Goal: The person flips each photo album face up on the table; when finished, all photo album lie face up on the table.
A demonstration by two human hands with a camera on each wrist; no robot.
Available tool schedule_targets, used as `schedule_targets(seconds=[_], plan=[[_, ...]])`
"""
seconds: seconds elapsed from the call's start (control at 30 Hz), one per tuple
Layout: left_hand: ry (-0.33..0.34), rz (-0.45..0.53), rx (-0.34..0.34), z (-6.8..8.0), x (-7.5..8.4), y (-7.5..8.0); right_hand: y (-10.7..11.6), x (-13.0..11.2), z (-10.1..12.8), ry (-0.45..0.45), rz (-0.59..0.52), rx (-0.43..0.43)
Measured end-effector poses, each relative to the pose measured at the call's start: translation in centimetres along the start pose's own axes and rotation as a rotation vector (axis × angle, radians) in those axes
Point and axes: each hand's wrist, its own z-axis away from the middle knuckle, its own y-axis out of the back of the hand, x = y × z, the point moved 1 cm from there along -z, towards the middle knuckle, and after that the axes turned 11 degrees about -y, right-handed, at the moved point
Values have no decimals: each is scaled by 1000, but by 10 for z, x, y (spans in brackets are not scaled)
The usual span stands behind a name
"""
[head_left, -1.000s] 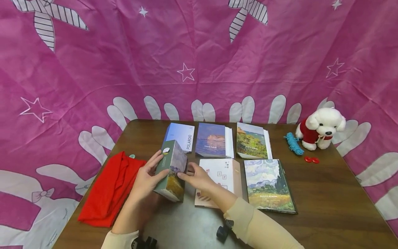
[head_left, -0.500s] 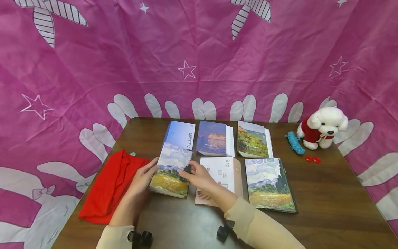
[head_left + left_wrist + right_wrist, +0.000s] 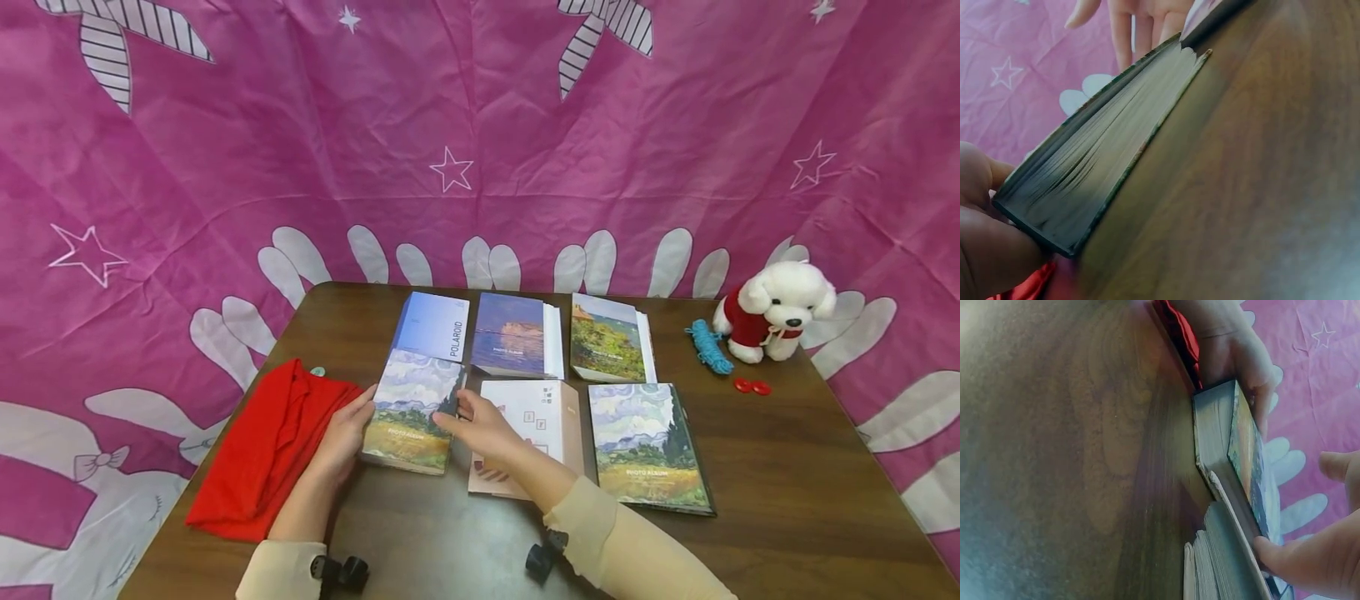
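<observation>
Both hands hold the landscape-cover photo album (image 3: 414, 412) flat on the brown table (image 3: 787, 467): the left hand (image 3: 341, 433) grips its left edge with curled fingers, and the right hand (image 3: 480, 423) pinches its right edge. It lies between the red cloth (image 3: 270, 450) and the pink album (image 3: 528, 433), just below the Polaroid album (image 3: 435, 327).
</observation>
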Motion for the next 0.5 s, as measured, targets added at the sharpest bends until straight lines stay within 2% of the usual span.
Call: schedule_targets(seconds=[0.13,0.23,0.37,0.5], plan=[[-23,-272,24,4,8,6,2,2,2,12,-3,13],[-73,-460,4,4,15,8,9,3,5,50,-13,38],[-187,-560,-28,1,21,4,24,3,12,105,-53,86],[-274,-560,-14,-3,24,-5,43,6,18,124,-96,137]])
